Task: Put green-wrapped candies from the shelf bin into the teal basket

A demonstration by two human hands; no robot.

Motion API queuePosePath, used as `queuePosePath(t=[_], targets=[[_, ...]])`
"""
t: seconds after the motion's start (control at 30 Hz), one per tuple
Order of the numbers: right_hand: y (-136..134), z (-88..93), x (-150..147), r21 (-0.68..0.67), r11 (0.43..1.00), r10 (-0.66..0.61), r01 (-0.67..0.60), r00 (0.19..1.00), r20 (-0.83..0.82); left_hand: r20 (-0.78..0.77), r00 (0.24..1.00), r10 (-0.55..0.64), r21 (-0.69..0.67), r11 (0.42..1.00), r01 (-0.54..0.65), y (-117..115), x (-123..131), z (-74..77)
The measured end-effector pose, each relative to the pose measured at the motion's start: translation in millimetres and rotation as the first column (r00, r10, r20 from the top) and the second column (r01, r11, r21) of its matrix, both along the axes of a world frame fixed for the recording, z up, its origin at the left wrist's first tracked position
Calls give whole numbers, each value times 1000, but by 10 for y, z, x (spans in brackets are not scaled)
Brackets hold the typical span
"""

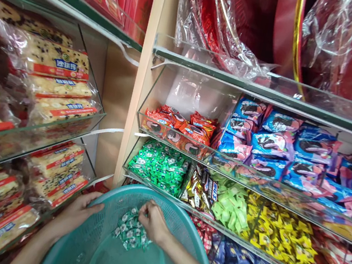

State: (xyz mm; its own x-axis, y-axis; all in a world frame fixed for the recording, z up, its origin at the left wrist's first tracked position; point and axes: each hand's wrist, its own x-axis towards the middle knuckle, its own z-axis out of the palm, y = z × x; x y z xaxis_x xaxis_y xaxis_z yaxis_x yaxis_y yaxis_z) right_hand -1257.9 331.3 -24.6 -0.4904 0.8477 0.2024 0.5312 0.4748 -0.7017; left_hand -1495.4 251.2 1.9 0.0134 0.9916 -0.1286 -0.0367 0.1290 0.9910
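A green plastic basket point(189, 242) with a mesh wall stands in front of me below the shelves. My left hand point(83, 211) grips its left rim, thumb along the top edge and the other fingers partly hidden. Inside the basket lies a small heap of green-wrapped candies point(132, 233), gathered toward the far wall. Over the right side of that heap is my right hand point(152, 220), its fingers curled together at the candies. Whatever the right fingers hold, if anything, is hidden.
Just beyond the basket, a clear shelf bin holds similar green candies point(162, 165). Yellow candies point(283, 235) and blue snack packs point(271, 143) fill bins to the right. Packaged pastries point(63, 99) line glass shelves at left. A wooden post point(136, 98) divides the shelving.
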Motion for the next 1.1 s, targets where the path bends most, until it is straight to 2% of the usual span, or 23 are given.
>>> queuePosePath(t=[0.13, 0.23, 0.43, 0.63, 0.7, 0.77, 0.83, 0.93, 1.0, 1.1], targets=[[130, -184, -12, -193, 979, -73, 61, 996, -56, 1, 1000, 15, 2, 1000, -15, -9, 8, -2], [213, -300, -13, -251, 964, -104, 87, 993, -58, 28, 999, 20, -11, 1000, -20, -15, 25, 7], [244, -388, 12, -255, 953, -187, 164, 980, -70, 38, 999, 22, -24, 999, -21, -20, 20, -23], [164, -315, 73, -210, 958, -210, 195, 976, -51, -4, 1000, 27, 13, 1000, -27, -16, 3, -20], [74, -202, 87, -176, 965, -202, 193, 979, -36, -19, 999, 33, 24, 999, -33, -9, 6, -11], [-64, 0, 76, -89, 985, -145, 147, 989, 25, -19, 999, 38, 25, 999, -38, -6, 10, -6], [-214, 290, 40, 36, 999, -42, 38, 989, 143, -10, 999, 43, 13, 999, -43, -6, 15, -4], [-318, 798, -15, 194, 973, 65, -121, 960, 272, 5, 999, 53, -10, 999, -52, -7, 19, -5], [-238, 1096, -15, 307, 942, 37, -132, 954, 298, 2, 999, 49, -3, 999, -49, -6, 19, -8], [71, 1384, 52, 458, 888, -130, -49, 927, 351, -3, 999, 42, 8, 999, -42, -10, 19, -9]])
